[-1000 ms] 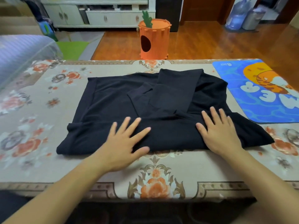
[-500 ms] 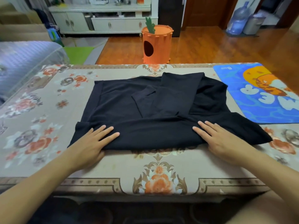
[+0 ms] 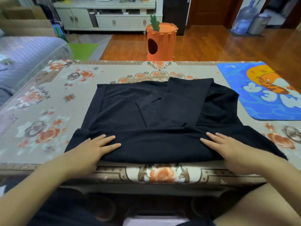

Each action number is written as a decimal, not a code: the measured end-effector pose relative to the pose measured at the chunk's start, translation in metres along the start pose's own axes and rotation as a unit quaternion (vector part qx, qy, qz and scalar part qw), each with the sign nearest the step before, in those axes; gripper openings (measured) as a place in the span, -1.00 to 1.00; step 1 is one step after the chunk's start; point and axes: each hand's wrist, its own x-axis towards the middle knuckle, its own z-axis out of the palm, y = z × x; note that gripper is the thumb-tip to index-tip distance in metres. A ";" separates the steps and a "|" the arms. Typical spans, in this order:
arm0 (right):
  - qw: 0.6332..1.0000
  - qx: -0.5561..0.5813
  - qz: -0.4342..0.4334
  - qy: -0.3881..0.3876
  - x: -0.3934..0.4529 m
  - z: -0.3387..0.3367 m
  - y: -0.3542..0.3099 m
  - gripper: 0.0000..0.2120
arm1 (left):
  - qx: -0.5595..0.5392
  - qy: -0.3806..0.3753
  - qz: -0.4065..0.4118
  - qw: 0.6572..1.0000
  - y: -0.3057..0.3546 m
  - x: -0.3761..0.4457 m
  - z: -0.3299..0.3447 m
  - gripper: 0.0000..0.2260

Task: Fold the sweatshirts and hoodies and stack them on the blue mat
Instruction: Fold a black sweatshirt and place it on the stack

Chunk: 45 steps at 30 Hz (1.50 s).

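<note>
Head view: left hand (image 3: 96, 148) and right hand (image 3: 228, 146) press flat, fingers straight, on the black sweatshirt (image 3: 146, 115) (sleeves folded in). Blue mat (image 3: 236, 95) lies just beside it, bare.

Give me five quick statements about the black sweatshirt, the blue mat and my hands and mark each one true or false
1. Both hands, left and right, lie flat on the near edge of the sweatshirt. True.
2. The sweatshirt lies on the blue mat. False: it lies on the floral table, left of the mat.
3. A sleeve is folded across the sweatshirt's body. True.
4. The mat already holds a folded stack. False: no clothing is on it.
5. The right hand is lifting a sleeve. False: it rests flat, fingers straight.
</note>
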 end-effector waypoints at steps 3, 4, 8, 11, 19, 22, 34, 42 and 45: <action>0.988 0.137 -0.001 0.066 0.007 -0.013 0.002 -0.03 | -0.051 0.025 0.001 0.998 0.019 0.009 -0.012 -0.35; 0.977 0.147 0.010 0.151 0.017 -0.016 0.003 0.00 | -0.086 0.073 0.009 0.994 0.031 0.020 -0.020 -0.39; 0.967 0.080 0.068 0.232 0.065 -0.008 -0.005 -0.12 | -0.101 0.168 -0.045 0.980 0.065 0.077 -0.020 -0.39; 0.978 0.089 0.084 0.170 0.083 0.007 0.002 0.00 | -0.074 0.152 -0.096 0.981 0.063 0.095 0.001 -0.27; 0.925 0.145 0.039 0.348 0.171 -0.100 0.059 -0.52 | -0.154 0.259 -0.133 0.944 -0.030 0.200 -0.073 -0.47; 0.951 0.095 0.080 0.283 0.240 -0.144 0.100 -0.45 | -0.140 0.283 -0.143 0.938 -0.091 0.268 -0.105 -0.50; 0.987 0.081 0.089 0.111 0.301 -0.181 0.144 -0.55 | -0.077 0.284 -0.108 0.950 -0.132 0.303 -0.103 -0.55; 0.970 -0.032 0.076 0.230 0.201 -0.189 0.115 -0.80 | 0.005 0.258 -0.055 0.964 -0.130 0.235 -0.143 -0.74; 0.957 -0.036 0.055 0.281 0.139 -0.167 0.098 -0.81 | 0.015 0.337 0.000 0.941 -0.122 0.182 -0.143 -0.80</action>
